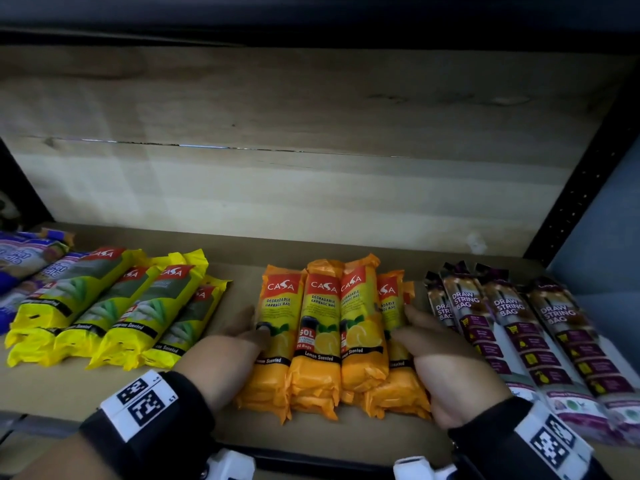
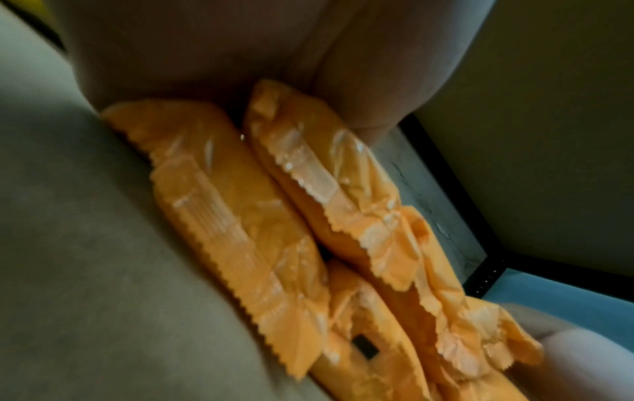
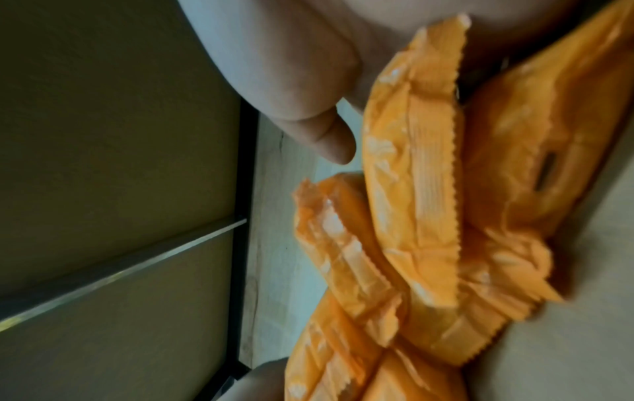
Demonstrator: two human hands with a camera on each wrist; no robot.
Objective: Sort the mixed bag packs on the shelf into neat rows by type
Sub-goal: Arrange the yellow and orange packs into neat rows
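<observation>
Several orange lemon-scented garbage bag packs (image 1: pixel 322 327) lie side by side and stacked at the middle of the shelf (image 1: pixel 239 271). My left hand (image 1: pixel 242 341) presses flat against the stack's left side. Against its right side my right hand (image 1: pixel 429 344) rests with fingers stretched along the outer pack. In the left wrist view the palm (image 2: pixel 205 54) lies on the crimped ends of the orange packs (image 2: pixel 240 217). The right wrist view shows my thumb (image 3: pixel 309 95) beside the orange packs (image 3: pixel 418 190).
A row of yellow lemongrass packs (image 1: pixel 114 306) lies to the left, with blue-purple packs (image 1: pixel 24 265) beyond it. Purple drawstring bag packs (image 1: pixel 519 327) lie in a row at the right. A wooden back panel (image 1: pixel 311 185) and a black upright (image 1: pixel 581 188) bound the shelf.
</observation>
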